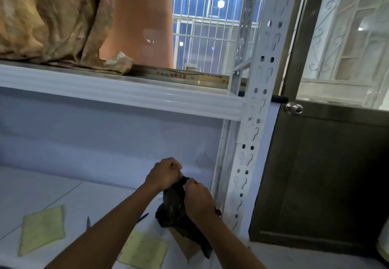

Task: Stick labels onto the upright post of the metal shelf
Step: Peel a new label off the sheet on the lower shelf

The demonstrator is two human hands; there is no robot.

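- Here, closest to the person, two pale yellow sheets lie flat on the white lower shelf board [31, 188]. One plain sheet [42, 228] lies off to the left and a ruled sheet [143, 249] lies just beside the forearms. Whether either one carries labels is too unclear to tell.
- Just beyond, a brown card [190, 247] pokes out from under a dark bag [176, 212], and a dark pen-like thing [143, 217] lies near it on the board.
- Both hands are taken up with that bag. The left hand [166, 174] has its fingers curled tight and pinches the bag's top edge. The right hand [197, 197] is clenched round the bag just below that edge.
- This looks like opening the bag, perhaps to reach labels inside, though its contents are hidden.
- The upright post [259, 110], white and punched with holes and slots, stands just to the right of the hands. It rises from the lower board past the white shelf beam [126, 98].
- No label shows anywhere on its visible face, and neither hand touches it.
- By that reckoning the task is only at its preparation. Nothing is stuck yet, and fetching a label, peeling it and pressing it onto the post all remain.
- Farther off, crumpled tan fabric [52, 20] sits on the upper shelf, and a dark door [326, 174] with a round knob [293, 108] stands right of the post.
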